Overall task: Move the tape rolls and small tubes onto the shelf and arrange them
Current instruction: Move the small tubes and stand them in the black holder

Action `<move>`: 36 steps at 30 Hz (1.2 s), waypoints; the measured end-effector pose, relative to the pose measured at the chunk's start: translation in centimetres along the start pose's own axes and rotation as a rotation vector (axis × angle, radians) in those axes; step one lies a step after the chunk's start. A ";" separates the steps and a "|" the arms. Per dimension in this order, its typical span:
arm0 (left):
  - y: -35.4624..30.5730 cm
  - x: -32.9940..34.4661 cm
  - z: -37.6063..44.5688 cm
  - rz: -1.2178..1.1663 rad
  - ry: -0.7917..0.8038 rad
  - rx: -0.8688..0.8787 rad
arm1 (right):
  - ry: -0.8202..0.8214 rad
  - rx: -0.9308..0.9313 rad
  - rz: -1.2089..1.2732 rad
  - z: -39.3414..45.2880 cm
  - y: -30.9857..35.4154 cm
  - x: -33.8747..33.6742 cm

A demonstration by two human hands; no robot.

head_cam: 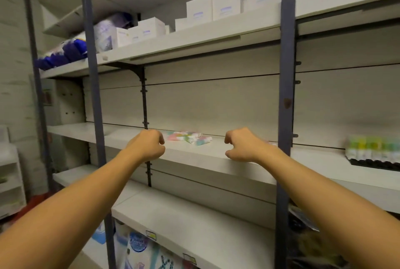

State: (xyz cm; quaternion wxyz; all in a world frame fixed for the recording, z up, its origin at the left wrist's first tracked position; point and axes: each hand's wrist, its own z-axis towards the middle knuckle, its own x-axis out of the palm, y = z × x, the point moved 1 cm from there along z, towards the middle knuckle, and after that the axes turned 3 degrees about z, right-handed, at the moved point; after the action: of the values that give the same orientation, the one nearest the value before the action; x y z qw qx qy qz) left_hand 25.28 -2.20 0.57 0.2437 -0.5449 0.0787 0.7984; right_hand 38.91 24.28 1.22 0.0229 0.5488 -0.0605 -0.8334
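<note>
A small heap of pastel pink, green and blue tubes (188, 137) lies on the white middle shelf (194, 156), near its back. My left hand (147, 145) hovers just left of the heap, fingers loosely curled, holding nothing. My right hand (242, 145) hovers to the right of the heap over the shelf's front part, fingers also loosely curled and empty. Neither hand touches the tubes. No tape rolls are visible.
Two blue-grey uprights (285, 104) (95, 99) frame the bay. White boxes (225, 6) line the shelf above. A black tray of green and yellow bottles (374, 151) stands on the same shelf at the far right. Packaged goods (140, 249) sit below.
</note>
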 end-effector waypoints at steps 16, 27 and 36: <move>8.5 8.8 16.2 -0.036 0.031 0.042 | -0.024 0.031 -0.022 17.1 0.8 8.6; 9.7 13.4 25.9 -0.084 0.084 0.188 | -0.023 0.076 0.011 27.1 -0.5 11.1; 10.6 14.6 28.9 -0.175 0.166 0.373 | -0.008 0.163 -0.052 29.6 0.1 13.1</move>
State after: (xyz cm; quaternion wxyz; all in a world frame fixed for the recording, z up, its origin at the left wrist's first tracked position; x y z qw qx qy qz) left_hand -7.97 4.31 -2.78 0.4013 -0.5592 0.1972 0.6981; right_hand 6.51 25.02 0.83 -0.0436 0.5469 -0.1140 -0.8282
